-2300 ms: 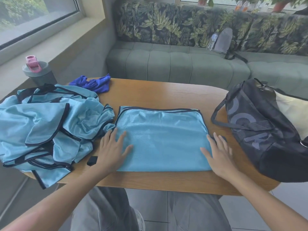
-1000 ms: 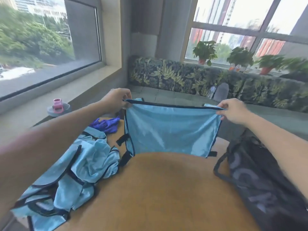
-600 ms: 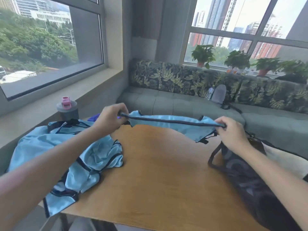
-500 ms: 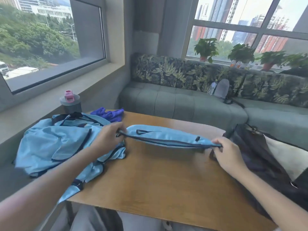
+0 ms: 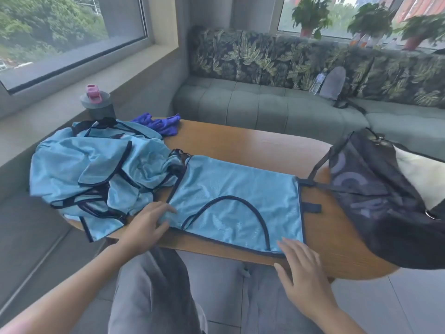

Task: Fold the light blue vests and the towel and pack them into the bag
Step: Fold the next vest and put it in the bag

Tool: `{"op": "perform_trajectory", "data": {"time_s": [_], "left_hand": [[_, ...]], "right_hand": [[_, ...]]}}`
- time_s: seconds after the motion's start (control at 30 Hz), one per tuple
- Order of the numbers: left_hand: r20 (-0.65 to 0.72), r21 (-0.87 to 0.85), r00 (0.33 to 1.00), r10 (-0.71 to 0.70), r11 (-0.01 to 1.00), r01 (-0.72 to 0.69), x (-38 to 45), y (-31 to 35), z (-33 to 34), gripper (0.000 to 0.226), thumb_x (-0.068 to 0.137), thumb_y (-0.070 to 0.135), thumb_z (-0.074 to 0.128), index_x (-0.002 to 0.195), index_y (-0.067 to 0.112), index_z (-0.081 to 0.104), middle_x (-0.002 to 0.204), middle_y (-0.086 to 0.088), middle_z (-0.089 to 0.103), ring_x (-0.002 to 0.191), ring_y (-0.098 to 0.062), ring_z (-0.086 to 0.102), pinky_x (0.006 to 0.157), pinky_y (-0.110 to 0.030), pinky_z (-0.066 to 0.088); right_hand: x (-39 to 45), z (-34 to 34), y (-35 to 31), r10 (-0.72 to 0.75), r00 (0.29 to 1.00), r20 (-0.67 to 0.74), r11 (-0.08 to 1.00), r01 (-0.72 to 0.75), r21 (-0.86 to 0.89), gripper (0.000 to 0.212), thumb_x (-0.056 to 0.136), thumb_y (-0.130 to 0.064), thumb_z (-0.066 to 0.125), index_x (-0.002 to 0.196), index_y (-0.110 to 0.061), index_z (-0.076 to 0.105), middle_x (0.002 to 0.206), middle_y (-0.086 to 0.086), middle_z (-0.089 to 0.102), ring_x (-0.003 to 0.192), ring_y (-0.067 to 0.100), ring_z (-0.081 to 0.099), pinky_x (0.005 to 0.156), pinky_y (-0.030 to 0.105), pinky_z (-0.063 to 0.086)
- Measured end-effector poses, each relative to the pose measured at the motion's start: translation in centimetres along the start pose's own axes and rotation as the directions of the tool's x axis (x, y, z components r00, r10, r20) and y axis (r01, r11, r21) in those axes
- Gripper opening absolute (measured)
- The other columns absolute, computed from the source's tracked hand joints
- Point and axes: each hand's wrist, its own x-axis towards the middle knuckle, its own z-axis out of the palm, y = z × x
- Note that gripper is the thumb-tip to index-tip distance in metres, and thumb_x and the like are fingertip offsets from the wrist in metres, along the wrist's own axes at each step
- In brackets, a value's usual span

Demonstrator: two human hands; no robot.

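Note:
A light blue vest [image 5: 231,196] with dark trim lies spread flat on the wooden table [image 5: 252,143], its armhole curve facing me. My left hand [image 5: 149,222] rests with straight fingers on the vest's near left corner. My right hand [image 5: 303,273] lies flat at the near right corner, fingertips at the vest's hem. A heap of crumpled light blue vests [image 5: 96,169] covers the table's left end. A blue-purple towel [image 5: 160,122] lies bunched behind the heap. The dark bag [image 5: 385,201] sits open at the right end.
A grey shaker bottle with a pink lid [image 5: 97,102] stands on the sill at the far left. A green sofa [image 5: 277,104] runs behind the table, with a water bottle and a small grey pouch on it. My knees are under the near table edge.
The vest, held up in the air by both hands a second ago, now lies spread on the table. Both hands have let go of its edge and lie flat on its near corners.

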Motion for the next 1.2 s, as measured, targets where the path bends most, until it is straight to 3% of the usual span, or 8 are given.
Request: {"op": "perform_trajectory", "data": {"time_s": [0.1, 0.23, 0.4, 0.57, 0.73, 0.93, 1.07, 1.2], "left_hand": [[0.019, 0.054, 0.998, 0.053, 0.997, -0.054, 2.6, -0.3, -0.2, 0.030, 0.101, 0.028, 0.049, 0.123, 0.022, 0.068, 0.123, 0.011, 0.059, 0.120, -0.006, 0.046, 0.101, -0.027, 0.035], [0.122, 0.159, 0.989, 0.088, 0.982, -0.107, 5.9, -1.1, 0.6, 0.019, 0.104, 0.018, 0.053, 0.112, 0.017, 0.070, 0.108, 0.005, 0.060, 0.107, -0.017, 0.052, 0.088, -0.028, 0.038], [0.100, 0.287, 0.975, 0.197, 0.933, -0.218, 6.9, 0.1, 1.2, 0.024, 0.099, 0.026, 0.048, 0.102, 0.022, 0.071, 0.092, 0.008, 0.060, 0.090, -0.020, 0.055, 0.078, -0.035, 0.043], [0.193, 0.181, 0.935, 0.296, 0.926, -0.331, 6.1, 3.1, 2.7, 0.014, 0.100, 0.028, 0.056, 0.104, 0.031, 0.070, 0.085, 0.016, 0.060, 0.093, -0.015, 0.048, 0.085, -0.035, 0.040], [0.220, 0.021, 0.888, 0.405, 0.908, -0.419, 5.7, 7.0, 6.0, 0.012, 0.101, 0.025, 0.057, 0.103, 0.028, 0.068, 0.084, 0.013, 0.061, 0.098, -0.014, 0.048, 0.095, -0.035, 0.041], [0.313, -0.065, 0.807, 0.501, 0.859, -0.508, 6.9, 12.3, 9.2, 0.023, 0.102, 0.022, 0.046, 0.109, 0.018, 0.067, 0.087, 0.002, 0.067, 0.090, -0.023, 0.054, 0.092, -0.038, 0.041], [0.387, -0.111, 0.795, 0.467, 0.880, -0.463, 7.7, 14.0, 10.4, 0.027, 0.098, 0.018, 0.051, 0.119, 0.016, 0.068, 0.102, -0.002, 0.073, 0.099, -0.025, 0.057, 0.095, -0.041, 0.040], [0.440, -0.171, 0.780, 0.445, 0.894, -0.414, 8.2, 14.1, 10.1, 0.029, 0.102, 0.015, 0.052, 0.129, 0.017, 0.062, 0.118, -0.003, 0.066, 0.109, -0.023, 0.054, 0.096, -0.040, 0.042]], "right_hand": [[0.3, 0.5, -0.7, 0.083, 0.992, 0.098, 0.995, -0.078, -0.053, 0.063, 0.104, -0.058, 0.025, 0.132, -0.016, 0.063, 0.134, 0.000, 0.060, 0.124, 0.020, 0.053, 0.102, 0.036, 0.041], [2.8, -0.3, 0.1, 0.203, 0.971, 0.122, 0.978, -0.196, -0.072, 0.073, 0.101, -0.064, 0.008, 0.121, -0.020, 0.063, 0.127, -0.003, 0.061, 0.117, 0.020, 0.056, 0.090, 0.039, 0.050], [7.9, -0.6, 3.9, 0.277, 0.947, 0.162, 0.956, -0.254, -0.149, 0.075, 0.101, -0.062, 0.005, 0.131, -0.018, 0.057, 0.135, -0.001, 0.059, 0.125, 0.021, 0.053, 0.099, 0.039, 0.045], [15.2, -0.3, 8.5, 0.351, 0.912, 0.214, 0.928, -0.309, -0.208, 0.067, 0.103, -0.056, 0.011, 0.133, -0.017, 0.057, 0.135, 0.002, 0.061, 0.127, 0.024, 0.053, 0.106, 0.043, 0.039], [23.1, -0.1, 11.2, 0.329, 0.905, 0.270, 0.930, -0.260, -0.262, 0.058, 0.103, -0.053, 0.012, 0.096, -0.019, 0.058, 0.111, 0.010, 0.067, 0.108, 0.033, 0.059, 0.096, 0.047, 0.042], [30.3, 1.4, 13.1, 0.326, 0.895, 0.304, 0.923, -0.232, -0.306, 0.059, 0.105, -0.045, 0.014, 0.125, -0.017, 0.062, 0.132, 0.018, 0.061, 0.125, 0.035, 0.051, 0.101, 0.047, 0.040], [32.7, 2.8, 13.0, 0.319, 0.877, 0.360, 0.929, -0.213, -0.303, 0.054, 0.107, -0.045, 0.019, 0.124, -0.014, 0.060, 0.132, 0.018, 0.059, 0.129, 0.034, 0.045, 0.104, 0.048, 0.039], [32.9, 2.5, 12.7, 0.338, 0.831, 0.443, 0.921, -0.194, -0.338, 0.056, 0.107, -0.051, 0.024, 0.141, -0.016, 0.051, 0.155, 0.015, 0.039, 0.148, 0.031, 0.021, 0.115, 0.049, 0.029]]}}
